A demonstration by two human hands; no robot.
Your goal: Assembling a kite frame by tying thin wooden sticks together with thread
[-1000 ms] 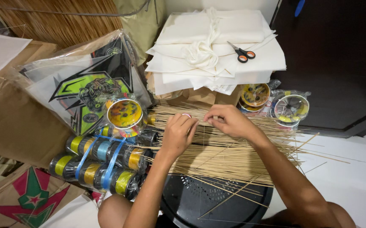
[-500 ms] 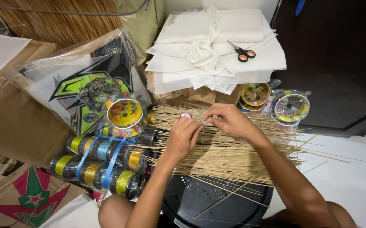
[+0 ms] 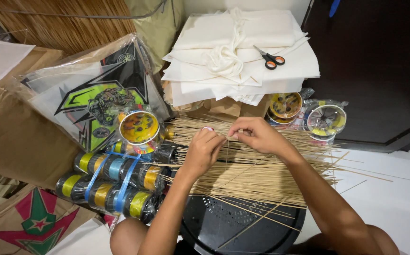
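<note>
A wide spread of thin pale bamboo sticks (image 3: 261, 172) lies across a black round stool (image 3: 242, 226) in front of me. My left hand (image 3: 204, 151) and my right hand (image 3: 257, 134) meet above the sticks, fingertips pinching one thin stick between them. Both hands rest just over the far edge of the spread.
Bundled thread spools tied with blue strap (image 3: 115, 182) lie at the left, a loose spool (image 3: 138, 127) above them. Printed kites in clear plastic (image 3: 96, 99) lean behind. Stacked white paper (image 3: 242, 56) carries scissors (image 3: 271, 59). More spools (image 3: 325, 120) sit right, by a dark cabinet (image 3: 379, 71).
My left hand has moved up and right to meet my right hand, and both now pinch a stick together.
</note>
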